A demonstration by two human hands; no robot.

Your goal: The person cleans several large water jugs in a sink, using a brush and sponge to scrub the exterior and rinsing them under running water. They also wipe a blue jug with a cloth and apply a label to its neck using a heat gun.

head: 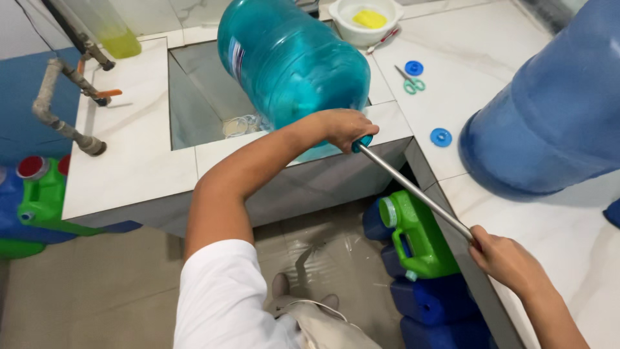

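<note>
A large teal water jug (290,58) lies tilted over the sink (200,97), neck toward me, resting on the counter's front edge. My left hand (345,127) is wrapped around the jug's neck. A long metal rod (413,190) runs from the jug's mouth down to my right hand (504,258), which grips its near end. The part of the rod inside the jug is hidden.
A second big blue jug (549,116) lies on the right counter. Two blue caps (441,137), scissors (412,83) and a white bowl (361,19) with a yellow sponge sit there. Green and blue jerrycans (420,239) stand on the floor below; pipes and taps (64,97) at left.
</note>
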